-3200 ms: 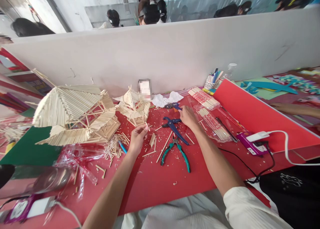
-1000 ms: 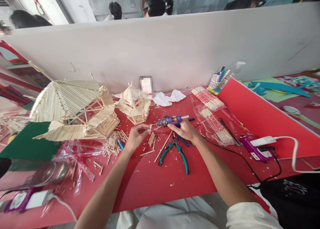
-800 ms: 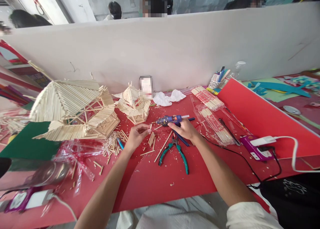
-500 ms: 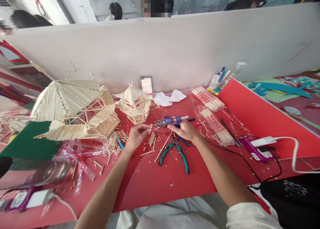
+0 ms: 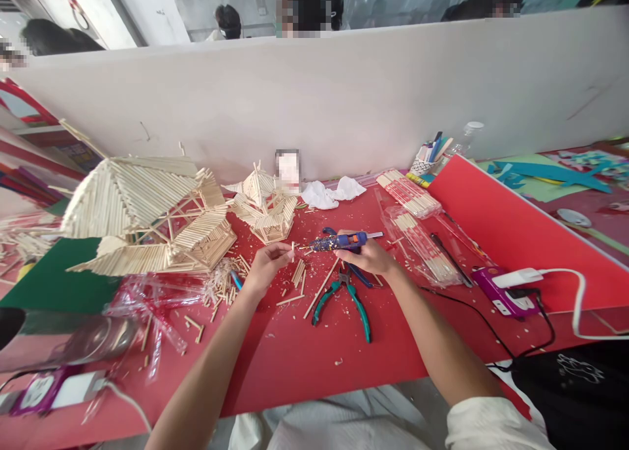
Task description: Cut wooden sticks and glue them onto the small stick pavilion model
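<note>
Between the fingertips of my left hand [image 5: 269, 264] is a short wooden stick [image 5: 293, 247], held roughly upright. My right hand [image 5: 369, 257] grips a blue hot glue gun [image 5: 339, 242], its nozzle pointing left and close to the stick. A clear glue stick [image 5: 375, 234] pokes out of the gun's back end. Green-handled pliers [image 5: 343, 299] lie open on the red table below the gun. Cut sticks [image 5: 298, 273] lie between my hands. Partly behind my right hand rests a dark blue-handled tool [image 5: 361, 276].
A large stick-built model pavilion [image 5: 147, 207] stands at left, a smaller one [image 5: 263, 204] beside it. Packs of sticks [image 5: 410, 194] lie at right, near a red board [image 5: 515, 234] and a purple power strip [image 5: 501, 293]. The glue gun's black cord [image 5: 472, 312] crosses the table.
My right hand has drawn the glue gun slightly to the right, away from my left fingers. The small stick in my left hand now shows upright and has shifted slightly left.
</note>
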Tool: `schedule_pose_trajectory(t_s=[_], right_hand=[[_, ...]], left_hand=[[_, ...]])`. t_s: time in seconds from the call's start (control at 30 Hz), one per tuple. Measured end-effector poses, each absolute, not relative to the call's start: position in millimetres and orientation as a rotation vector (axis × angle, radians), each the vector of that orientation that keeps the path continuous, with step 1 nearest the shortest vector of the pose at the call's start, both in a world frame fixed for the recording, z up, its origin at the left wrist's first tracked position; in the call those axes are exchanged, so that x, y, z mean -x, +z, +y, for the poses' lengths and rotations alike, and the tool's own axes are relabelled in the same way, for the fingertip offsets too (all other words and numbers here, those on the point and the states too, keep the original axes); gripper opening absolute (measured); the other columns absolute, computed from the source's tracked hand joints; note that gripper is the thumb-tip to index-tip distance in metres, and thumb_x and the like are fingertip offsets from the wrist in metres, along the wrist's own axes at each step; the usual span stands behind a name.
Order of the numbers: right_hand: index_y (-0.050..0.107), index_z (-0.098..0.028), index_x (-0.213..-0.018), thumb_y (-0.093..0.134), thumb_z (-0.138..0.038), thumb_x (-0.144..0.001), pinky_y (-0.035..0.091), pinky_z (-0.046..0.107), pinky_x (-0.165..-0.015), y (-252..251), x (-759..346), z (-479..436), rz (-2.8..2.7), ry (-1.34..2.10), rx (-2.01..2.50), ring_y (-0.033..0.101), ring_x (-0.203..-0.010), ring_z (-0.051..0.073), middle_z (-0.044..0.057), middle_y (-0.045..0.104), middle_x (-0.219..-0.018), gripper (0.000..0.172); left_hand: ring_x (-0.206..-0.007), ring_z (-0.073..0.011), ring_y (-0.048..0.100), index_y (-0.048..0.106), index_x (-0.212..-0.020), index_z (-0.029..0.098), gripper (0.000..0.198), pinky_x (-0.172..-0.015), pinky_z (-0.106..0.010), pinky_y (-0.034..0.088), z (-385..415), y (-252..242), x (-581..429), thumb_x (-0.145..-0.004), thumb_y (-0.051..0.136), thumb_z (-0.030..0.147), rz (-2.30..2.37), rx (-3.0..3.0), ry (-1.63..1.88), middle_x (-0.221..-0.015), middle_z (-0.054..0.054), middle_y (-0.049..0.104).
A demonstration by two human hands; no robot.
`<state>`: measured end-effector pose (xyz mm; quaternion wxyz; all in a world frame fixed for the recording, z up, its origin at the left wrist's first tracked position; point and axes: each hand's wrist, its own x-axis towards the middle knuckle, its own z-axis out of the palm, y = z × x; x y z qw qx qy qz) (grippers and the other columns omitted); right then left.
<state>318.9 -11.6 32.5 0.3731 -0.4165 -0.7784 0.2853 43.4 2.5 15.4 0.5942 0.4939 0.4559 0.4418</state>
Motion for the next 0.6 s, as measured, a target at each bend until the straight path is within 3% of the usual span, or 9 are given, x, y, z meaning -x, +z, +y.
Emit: schedule_pose_trajectory(t_s=[0.13, 0.33, 0.6], right_hand=[[0.056, -0.022, -0.074, 0.062, -0.047, -0.093, 0.047, 0.029, -0.068, 37, -316, -11, -2.106, 0.595, 0.930, 0.057, -0.072, 0.018, 0.002, 0.060, -0.076, 0.032], [0.061, -0.021, -0.082, 0.063, -0.049, -0.094, 0.046, 0.028, -0.069, 31, -310, -11, -2.264, 0.376, 0.761, 0.057, -0.073, 0.015, 0.004, 0.059, -0.086, 0.031], [0.060, -0.022, -0.082, 0.063, -0.049, -0.092, 0.041, 0.029, -0.062, 18, -307, -10, -2.321, -0.001, 0.771, 0.058, -0.072, 0.017, 0.006, 0.061, -0.085, 0.029]], left_hand=[[-0.064, -0.0080, 0.056, 0.072, -0.081, 0.016, 0.037, -0.063, -0.019, 0.046, 3, 17, -43, -0.056, 0.093, 0.033, 1.002, -0.897, 0.987, -0.075, 0.000, 0.065], [-0.064, -0.0070, 0.059, 0.070, -0.079, 0.015, 0.037, -0.063, -0.017, 0.049, 4, 19, -41, -0.053, 0.093, 0.027, 0.949, -0.739, 0.983, -0.071, 0.001, 0.065], [-0.060, -0.0059, 0.055, 0.069, -0.078, 0.015, 0.029, -0.061, -0.016, 0.049, 3, 19, -44, -0.060, 0.089, 0.024, 0.930, -0.663, 0.999, -0.068, 0.001, 0.063]])
